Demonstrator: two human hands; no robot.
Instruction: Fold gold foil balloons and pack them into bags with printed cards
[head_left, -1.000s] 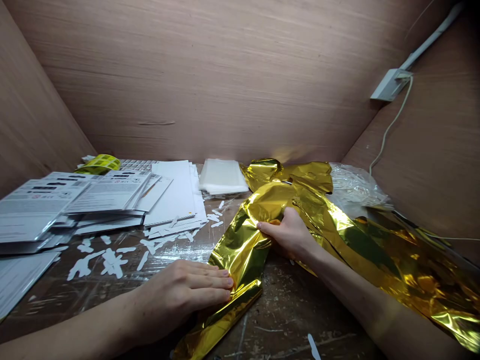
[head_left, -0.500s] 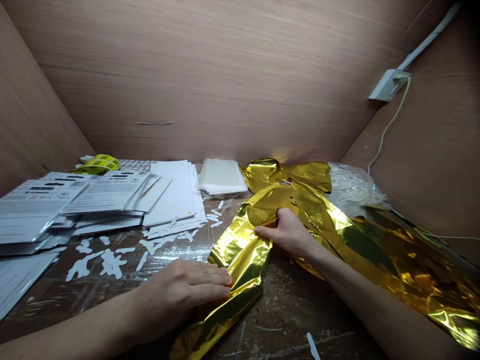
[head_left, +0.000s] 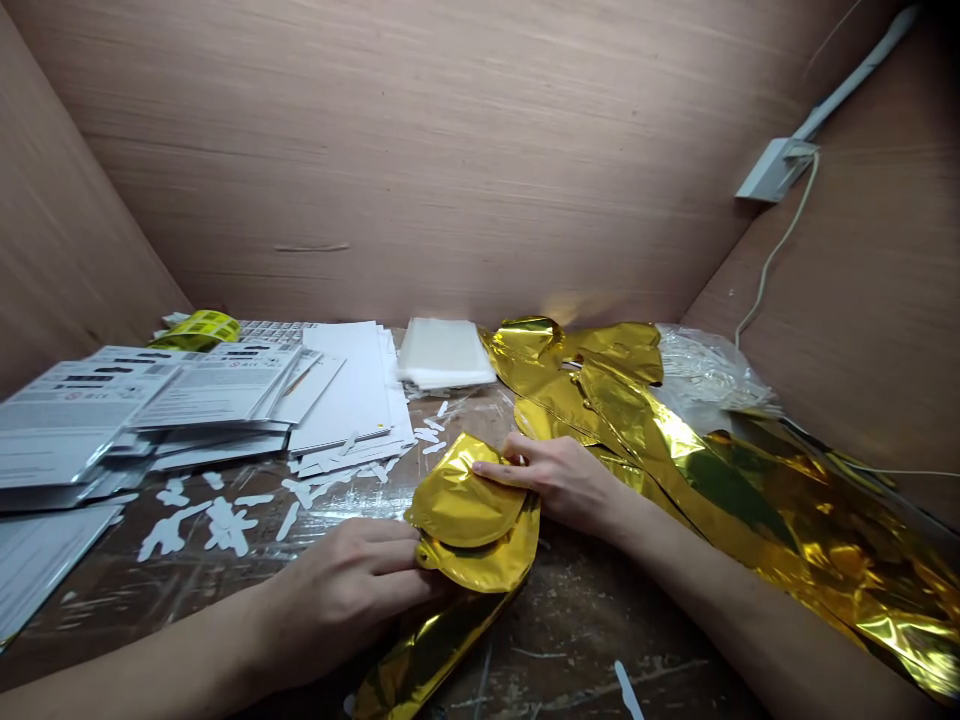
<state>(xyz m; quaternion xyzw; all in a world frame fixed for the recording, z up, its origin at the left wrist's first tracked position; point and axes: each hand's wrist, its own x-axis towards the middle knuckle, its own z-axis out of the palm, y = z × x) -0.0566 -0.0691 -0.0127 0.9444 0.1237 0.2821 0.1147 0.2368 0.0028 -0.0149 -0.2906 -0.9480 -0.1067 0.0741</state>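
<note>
A gold foil balloon (head_left: 472, 500) lies partly folded on the table, its rounded end turned over and a long strip running towards me. My right hand (head_left: 562, 485) pinches the folded end, thumb on top and the other fingers mostly hidden behind it. On the strip to the left rests my left hand (head_left: 356, 580), its fingers stretched out and their tips covered by the fold; it does not appear to grasp anything. Behind and right of my right hand spreads a pile of more gold foil balloons (head_left: 682, 440).
Packaged printed cards (head_left: 82, 410) are stacked at left, beside white sheets (head_left: 345, 390). A yellow sticker roll (head_left: 199, 328) and a clear sleeve stack (head_left: 446, 352) stand farther back. White paper scraps (head_left: 225, 525) litter the table. A bag of white strands (head_left: 712, 370) lies right, below a socket (head_left: 778, 170).
My right hand has come towards me and slightly left, bringing the balloon's rounded end away from the pile and folding it over. My left hand stays nearly in place, fingertips now covered.
</note>
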